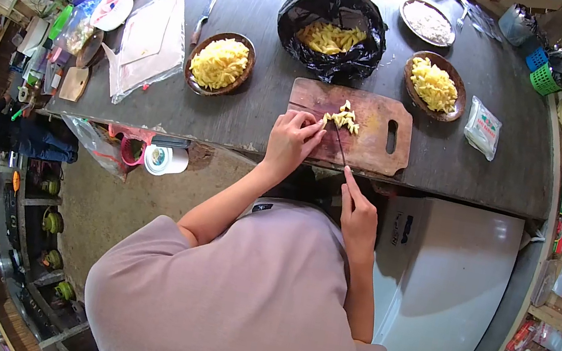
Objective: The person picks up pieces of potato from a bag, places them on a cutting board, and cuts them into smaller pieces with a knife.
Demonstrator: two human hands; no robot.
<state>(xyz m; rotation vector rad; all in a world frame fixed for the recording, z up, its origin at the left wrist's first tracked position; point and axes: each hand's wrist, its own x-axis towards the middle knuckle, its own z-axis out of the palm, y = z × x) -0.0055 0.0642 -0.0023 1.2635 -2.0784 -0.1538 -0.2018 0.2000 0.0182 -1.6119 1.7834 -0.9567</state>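
Right hand [358, 215]'s closed around a knife [338, 143], left hand [294, 136]'s fingers bunched against the yellow pieces [345, 118] on the cutting board [377, 143]; can't tell if they're pinching one. Board's right up by the table [248, 125]'s front edge, bare dark surface between it and the left bowl [214, 93]. White packet [483, 128] has green print, white appliance [455, 274] dark lettering, neither readable from here.

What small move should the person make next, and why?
Probably draw the left hand slightly back before cutting: its fingertips are close to the knife, which the right hand holds over the board, by the yellow pieces.
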